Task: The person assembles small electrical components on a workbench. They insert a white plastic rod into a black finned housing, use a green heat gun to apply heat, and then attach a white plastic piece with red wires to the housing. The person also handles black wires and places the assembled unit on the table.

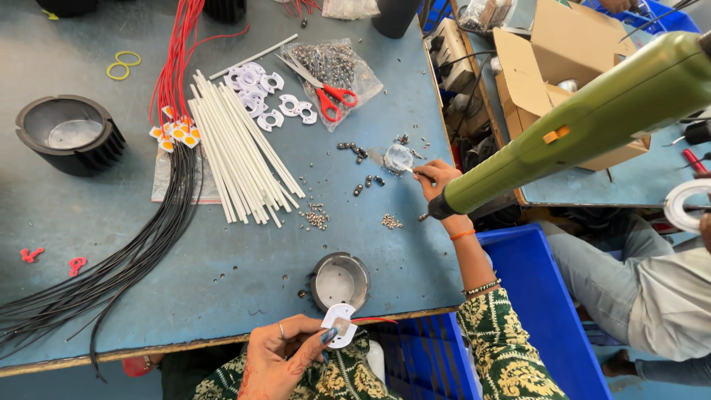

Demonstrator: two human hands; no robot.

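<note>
One cluttered blue worktable (89, 244) (perhaps metal)

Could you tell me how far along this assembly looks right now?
Early. The left hand holds one white holder near an empty metal cup. The right hand dips into the paste pot. Many white holders, rods and wires lie unused.

A blue-grey worktable (89, 296) is seen from above, its top scuffed and its near edge bare and yellowish. A second blue table surface (637, 181) is placed to the right, beyond a narrow gap. A blue plastic crate (544, 296) is stood beside the near edge, lower right. An open cardboard box (541, 74) is set at upper right. Lighting is even and bright; only soft shadows are cast. Walls and windows are not in view.
</note>
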